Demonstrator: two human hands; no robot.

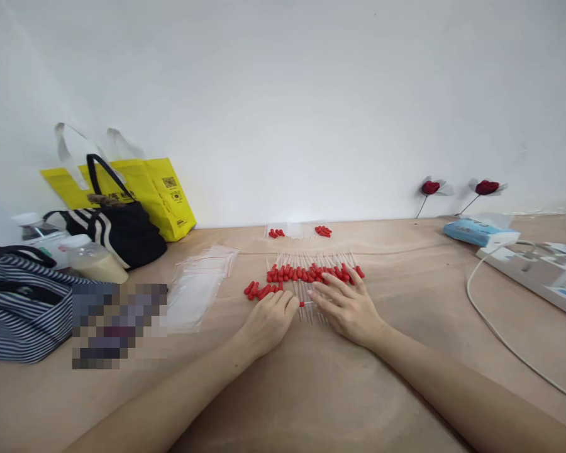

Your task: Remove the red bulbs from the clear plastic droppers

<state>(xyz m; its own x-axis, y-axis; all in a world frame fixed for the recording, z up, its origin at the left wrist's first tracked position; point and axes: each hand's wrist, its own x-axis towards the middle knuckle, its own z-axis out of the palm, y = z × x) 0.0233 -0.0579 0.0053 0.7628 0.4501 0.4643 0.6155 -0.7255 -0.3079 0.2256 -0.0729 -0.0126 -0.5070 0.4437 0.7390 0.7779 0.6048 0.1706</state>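
Note:
Close beside a small red tip [301,304], my left hand [271,319] has its fingers curled into a pinch. The tip sits at the end of a pale thin stick that runs across to my right hand [351,313]. There the index finger and hidden thumb close around the stick, while the other fingers spread over the row. Behind both hands stretches a row of red-headed thin sticks [302,274], pale shafts pointing away. More pale shafts lie under the fingers. Loose red peanut-shaped pieces [263,291] rest just beyond my left hand.
Clear plastic bags [195,292] lie to the left, near bottles [97,259], a striped bag [26,308] and a yellow bag [163,198]. A further clear bag [298,230] with red pieces sits by the wall. At right are a blue tissue pack [476,233] and a white cable [493,327].

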